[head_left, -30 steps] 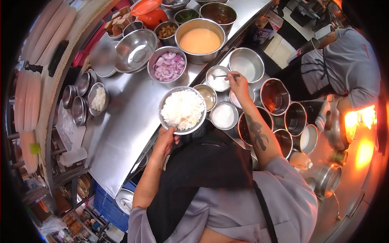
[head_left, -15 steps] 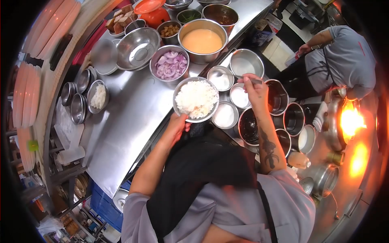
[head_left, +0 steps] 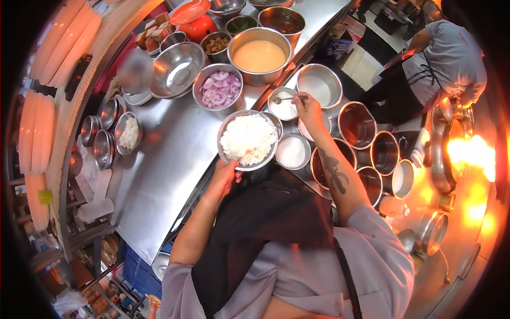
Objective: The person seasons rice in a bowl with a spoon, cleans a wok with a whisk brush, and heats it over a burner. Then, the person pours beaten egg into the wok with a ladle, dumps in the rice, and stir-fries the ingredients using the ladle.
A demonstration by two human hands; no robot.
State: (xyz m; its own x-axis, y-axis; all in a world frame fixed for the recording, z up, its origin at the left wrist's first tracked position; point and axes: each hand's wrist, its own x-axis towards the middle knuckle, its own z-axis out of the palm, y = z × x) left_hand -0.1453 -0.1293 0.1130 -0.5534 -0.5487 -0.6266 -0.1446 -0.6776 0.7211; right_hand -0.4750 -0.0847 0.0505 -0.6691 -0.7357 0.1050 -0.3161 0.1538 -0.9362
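My left hand (head_left: 225, 173) grips the near rim of a metal bowl (head_left: 277, 127) heaped with white rice (head_left: 248, 137). It holds the bowl at the counter's edge. In my right hand (head_left: 309, 110) is a small metal spoon (head_left: 287, 99). The spoon's head is over or in a round tin of white powder (head_left: 281, 109). Just below my right hand a second tin (head_left: 325, 127) is partly hidden by my wrist. Another tin of white powder (head_left: 292, 152) stands close to the right side of the rice bowl.
Sliced purple onions (head_left: 219, 89) fill a pot beyond the rice bowl, beside a pot of orange liquid (head_left: 259, 56). Dark-sauce pots (head_left: 357, 125) crowd the right. Tall flames (head_left: 473, 157) burn at the far-right stove, where another person (head_left: 449, 64) bends over.
My right hand has moved left and slightly down, bringing the spoon to the upper powder tin. The rice bowl has shifted slightly left and down. The other person leans closer to the stove, where flames look larger.
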